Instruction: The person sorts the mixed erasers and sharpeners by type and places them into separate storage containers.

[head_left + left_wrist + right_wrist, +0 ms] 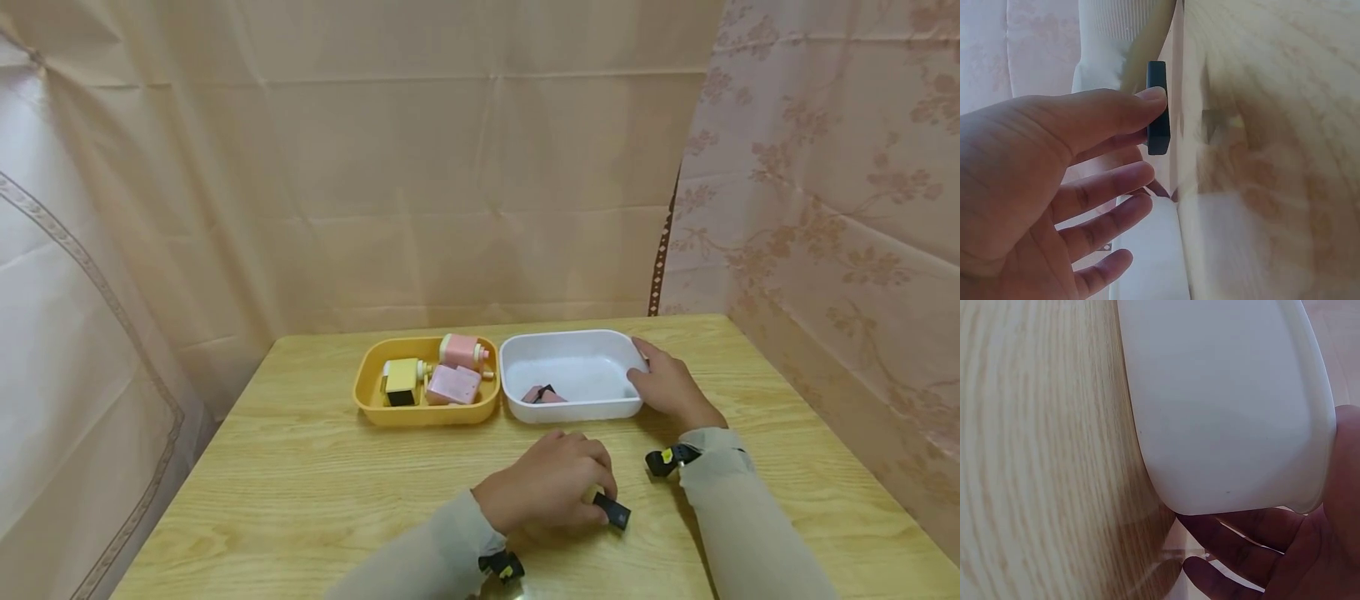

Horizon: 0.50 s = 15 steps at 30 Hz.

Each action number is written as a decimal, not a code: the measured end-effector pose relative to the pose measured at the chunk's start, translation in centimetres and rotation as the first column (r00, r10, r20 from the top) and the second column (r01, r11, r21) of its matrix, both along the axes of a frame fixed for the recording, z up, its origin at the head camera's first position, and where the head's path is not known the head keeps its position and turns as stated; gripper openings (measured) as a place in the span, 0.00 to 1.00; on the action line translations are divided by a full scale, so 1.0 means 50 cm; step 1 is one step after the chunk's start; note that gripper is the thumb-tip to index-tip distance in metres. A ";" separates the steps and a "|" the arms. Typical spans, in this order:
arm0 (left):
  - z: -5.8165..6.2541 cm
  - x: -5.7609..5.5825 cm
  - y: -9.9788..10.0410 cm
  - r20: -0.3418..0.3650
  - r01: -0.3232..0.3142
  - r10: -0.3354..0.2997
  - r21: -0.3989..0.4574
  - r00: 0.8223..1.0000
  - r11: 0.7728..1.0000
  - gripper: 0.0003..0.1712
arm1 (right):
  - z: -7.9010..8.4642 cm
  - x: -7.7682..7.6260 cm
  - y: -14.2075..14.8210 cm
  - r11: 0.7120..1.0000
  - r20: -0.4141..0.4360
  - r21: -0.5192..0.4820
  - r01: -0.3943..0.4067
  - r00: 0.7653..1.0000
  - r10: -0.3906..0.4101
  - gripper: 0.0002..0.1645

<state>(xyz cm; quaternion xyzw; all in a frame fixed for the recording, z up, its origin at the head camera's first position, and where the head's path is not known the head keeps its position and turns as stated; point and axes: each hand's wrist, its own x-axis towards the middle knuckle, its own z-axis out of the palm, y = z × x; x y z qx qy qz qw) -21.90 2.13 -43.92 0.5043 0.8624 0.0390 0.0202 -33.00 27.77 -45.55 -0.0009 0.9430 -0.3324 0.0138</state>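
My left hand (pixel 555 482) is low over the front middle of the table, palm down. It pinches a small black rectangular block (pixel 612 511) between thumb and index finger, the other fingers spread loosely. In the left wrist view the black block (pixel 1157 112) stands on edge against the thumb tip; a yellowish bit shows beside it in the head view. My right hand (pixel 675 387) grips the right end of a white tray (pixel 573 410), thumb over the rim and fingers outside. Small pink and black pieces (pixel 543 394) lie in the tray's near left corner.
Left of the white tray, nearly touching it, stands a yellow tray (pixel 367 407). It holds a yellow and black box with a knob (pixel 403 383), a pink box with a knob (pixel 459 351) and a pale pink block (pixel 453 385). Curtains (pixel 480 183) hang behind the wooden table (pixel 300 475).
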 end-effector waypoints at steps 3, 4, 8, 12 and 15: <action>0.005 -0.001 -0.001 -0.022 -0.006 0.006 -0.001 1.000 1.000 0.13 | -0.001 -0.001 0.001 1.000 0.004 0.000 0.000 1.000 0.000 0.43; 0.008 -0.001 -0.001 -0.023 -0.010 0.010 -0.003 1.000 1.000 0.12 | -0.001 -0.002 0.001 1.000 0.004 0.001 0.000 1.000 0.000 0.43; 0.016 -0.010 -0.002 -0.005 -0.021 0.021 0.019 1.000 1.000 0.12 | -0.002 -0.002 0.003 1.000 -0.003 0.003 -0.003 1.000 0.003 0.42; 0.022 -0.021 -0.007 -0.032 -0.015 0.017 0.064 0.999 0.998 0.11 | -0.003 -0.002 0.004 1.000 -0.010 0.002 -0.004 1.000 0.004 0.42; 0.027 -0.026 -0.011 -0.066 -0.010 0.015 0.086 0.998 0.996 0.11 | -0.002 -0.002 0.003 1.000 -0.009 0.002 0.000 1.000 0.000 0.42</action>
